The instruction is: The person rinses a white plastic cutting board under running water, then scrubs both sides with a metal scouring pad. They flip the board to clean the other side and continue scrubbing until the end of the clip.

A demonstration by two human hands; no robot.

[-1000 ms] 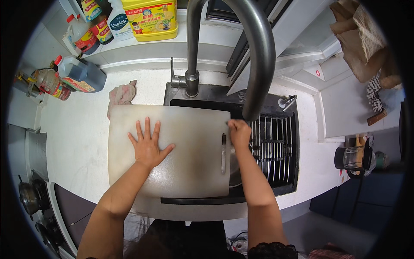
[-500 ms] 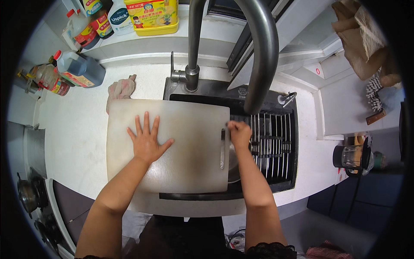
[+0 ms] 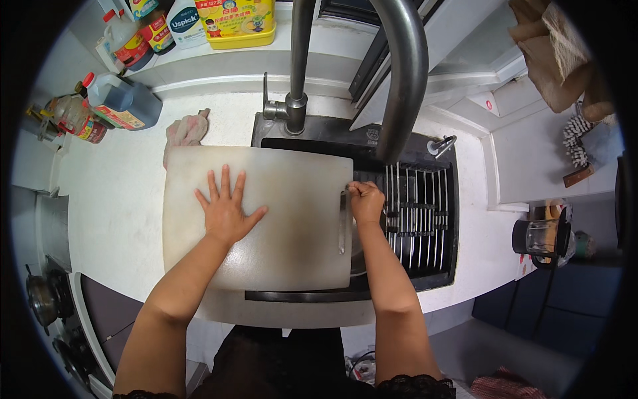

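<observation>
The left hand (image 3: 226, 213) is pressing flat, fingers spread, on the white cutting board (image 3: 279, 219) bridging the sink (image 3: 425, 219), while the right hand (image 3: 365, 203) is gripping its handle slot edge closed; keeping both firm is preventing tipping.

I see a white countertop (image 3: 119, 219) around a black sink (image 3: 425, 279). Under my flat left hand (image 3: 226, 213) a white cutting board (image 3: 279, 239) lies half on the counter, half over the sink. Beyond that hand a pink rag (image 3: 187, 130) lies crumpled, with a dark bottle (image 3: 123, 101) further left
</observation>
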